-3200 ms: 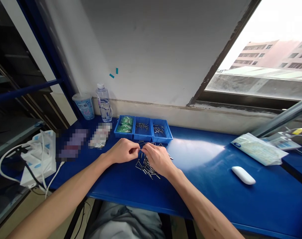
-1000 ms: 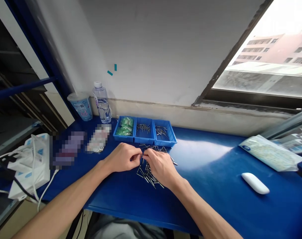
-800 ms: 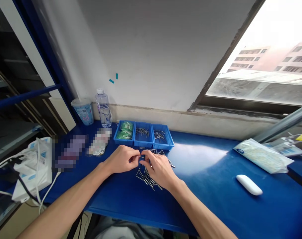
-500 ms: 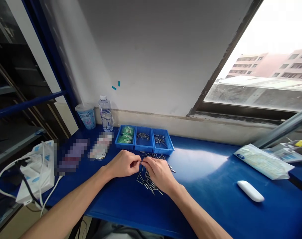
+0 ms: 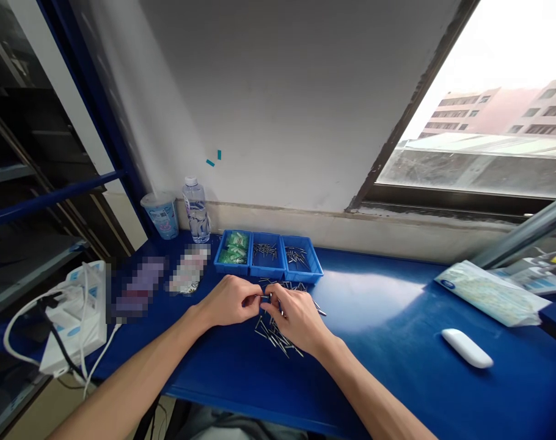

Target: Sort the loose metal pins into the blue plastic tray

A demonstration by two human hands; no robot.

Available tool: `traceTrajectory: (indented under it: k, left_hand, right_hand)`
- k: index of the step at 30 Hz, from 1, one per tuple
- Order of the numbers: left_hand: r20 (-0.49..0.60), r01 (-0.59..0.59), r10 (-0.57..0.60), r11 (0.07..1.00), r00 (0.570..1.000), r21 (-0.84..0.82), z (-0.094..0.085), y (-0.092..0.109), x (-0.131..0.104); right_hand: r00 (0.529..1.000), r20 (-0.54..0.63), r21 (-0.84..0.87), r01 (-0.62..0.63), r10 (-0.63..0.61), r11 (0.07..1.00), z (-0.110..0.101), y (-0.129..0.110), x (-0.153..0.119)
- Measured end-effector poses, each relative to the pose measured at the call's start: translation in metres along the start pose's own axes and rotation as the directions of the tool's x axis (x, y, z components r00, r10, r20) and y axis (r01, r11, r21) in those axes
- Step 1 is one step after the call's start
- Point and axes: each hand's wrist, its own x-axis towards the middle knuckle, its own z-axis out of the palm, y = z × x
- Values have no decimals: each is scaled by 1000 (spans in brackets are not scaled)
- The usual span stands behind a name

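My left hand (image 5: 234,300) is closed in a pinch on a thin metal pin (image 5: 264,297), whose end pokes out toward the right. Facing it, my right hand (image 5: 294,315) has its thumb and index finger apart around that end; whether a fingertip touches the pin I cannot tell. Under and beside my right hand lies a loose pile of similar metal pins (image 5: 274,340). Just behind, three joined blue trays stand in a row: the left tray (image 5: 218,267) holds green-and-white packets, while the middle tray (image 5: 267,272) and right tray (image 5: 315,269) hold metal pins.
A water bottle (image 5: 196,211) and a blue cup (image 5: 162,217) stand by the wall. On the left are a white power strip (image 5: 79,330) with cables and two blurred items. To the right lie a white oval case (image 5: 467,348) and a flat packet (image 5: 491,293) on the blue table (image 5: 374,379).
My right thumb and index finger have parted, showing the pin's end between the hands. My left hand keeps its pinch. The whole view has shifted slightly.
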Motion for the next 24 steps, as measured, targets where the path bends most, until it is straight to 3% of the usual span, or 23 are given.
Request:
traceTrajectory:
  k: [15,24]
  left_hand:
    - [7,21,-21,1000,1000,-22,2,-3,-1]
    - [-8,40,-40,998,999,-45,1,-3,-1]
  right_hand:
    - [999,32,-49,27,-25,998,2,3,0]
    - [998,-43,-31,39,-41,999,5,4,-1]
